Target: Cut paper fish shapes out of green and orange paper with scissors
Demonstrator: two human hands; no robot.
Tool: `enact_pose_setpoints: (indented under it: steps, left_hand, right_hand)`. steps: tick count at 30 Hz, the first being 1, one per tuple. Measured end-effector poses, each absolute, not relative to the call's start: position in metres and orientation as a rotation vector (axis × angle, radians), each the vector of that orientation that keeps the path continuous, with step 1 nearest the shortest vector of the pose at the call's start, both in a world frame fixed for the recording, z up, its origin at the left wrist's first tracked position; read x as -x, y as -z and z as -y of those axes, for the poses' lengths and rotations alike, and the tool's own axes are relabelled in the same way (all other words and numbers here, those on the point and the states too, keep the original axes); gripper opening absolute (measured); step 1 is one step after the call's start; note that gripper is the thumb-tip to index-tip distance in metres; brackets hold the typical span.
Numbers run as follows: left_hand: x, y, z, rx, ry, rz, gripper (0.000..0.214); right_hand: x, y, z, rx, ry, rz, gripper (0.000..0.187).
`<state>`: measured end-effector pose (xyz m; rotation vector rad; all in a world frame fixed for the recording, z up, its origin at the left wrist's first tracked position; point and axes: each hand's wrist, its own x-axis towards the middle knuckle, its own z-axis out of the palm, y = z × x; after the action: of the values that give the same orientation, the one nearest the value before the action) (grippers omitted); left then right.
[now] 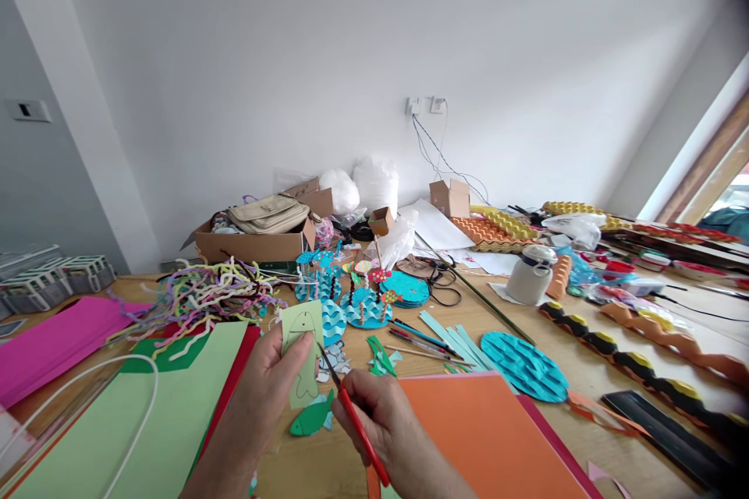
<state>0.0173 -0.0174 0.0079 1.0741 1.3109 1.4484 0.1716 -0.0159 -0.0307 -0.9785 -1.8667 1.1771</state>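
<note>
1. While a light-green paper piece (307,383) with a fish outlined on it was held above the middle of the desk (292,472), it was pinched by the left hand (278,378), the thumb laid across its face.
2. Red-handled scissors (361,430) were grasped in the fingers of the right hand (386,419), and their blades were pointed at the paper's right edge; whether any paper was caught between them could not be told.
3. Beneath, a green cut-out fish (312,415) could be seen on the wooden top.
4. The desk's left side was covered by a large light-green sheet (140,413), magenta paper (64,339) and tangled pipe cleaners (219,288).
5. Its right side was occupied by an orange sheet (485,425), a blue textured oval (523,365) and a white container (530,277).
6. Towards the back, a beige bag (266,214) was rested on a cardboard box (251,245).
7. The room was closed off behind by a plain white wall (281,39), on which sockets (414,105) with trailing cables (436,156) were mounted; at far right, a wood-framed window (705,164) was shown.
</note>
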Motion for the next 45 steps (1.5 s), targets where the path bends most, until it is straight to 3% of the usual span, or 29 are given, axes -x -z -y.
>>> enact_pose_setpoints:
  steps: [7,45]
  left_hand:
    - [-0.019,-0.01,0.021,-1.111,-1.46,-1.295,0.025]
    - [-0.018,-0.012,0.02,-1.098,-1.411,-1.236,0.028]
  right_hand:
    - [-0.169,0.02,0.02,0.941,-1.399,1.78,0.022]
    - [-0.175,0.025,0.017,0.968,-1.217,1.88,0.029]
